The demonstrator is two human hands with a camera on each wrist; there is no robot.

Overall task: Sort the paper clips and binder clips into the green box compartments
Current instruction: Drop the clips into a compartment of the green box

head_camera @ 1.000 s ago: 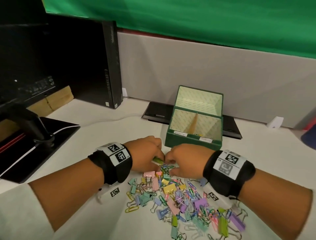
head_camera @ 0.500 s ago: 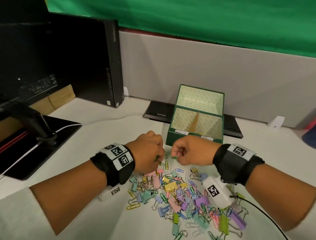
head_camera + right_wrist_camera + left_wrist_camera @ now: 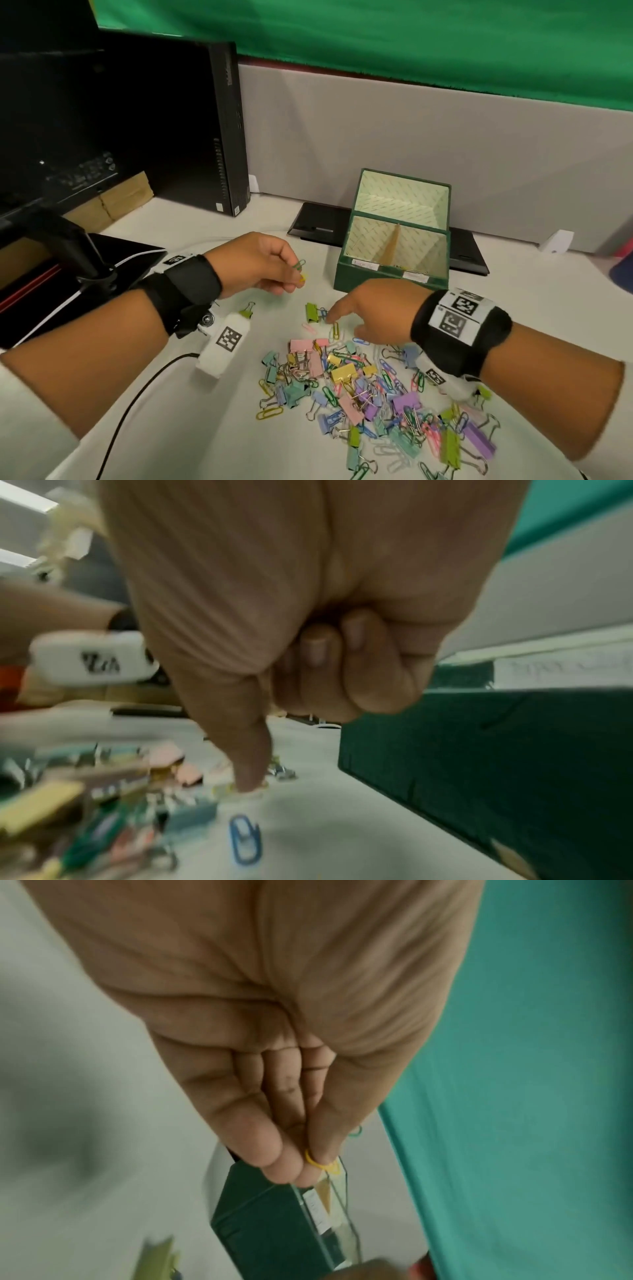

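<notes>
with our left hand (image 3: 263, 265) pinching two paper clips (image 3: 300, 270) short of the green box (image 3: 390, 279) and our right hand (image 3: 371, 310) fingering one from the desk (image 3: 239, 428) pile (image 3: 370, 387), most sorting remains.

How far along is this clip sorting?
Barely begun. The green box shows little inside from here. In hand: the left hand pinches a green and a yellow paper clip, while the right hand presses a finger onto the table. Left: nearly the whole mixed pile.
</notes>
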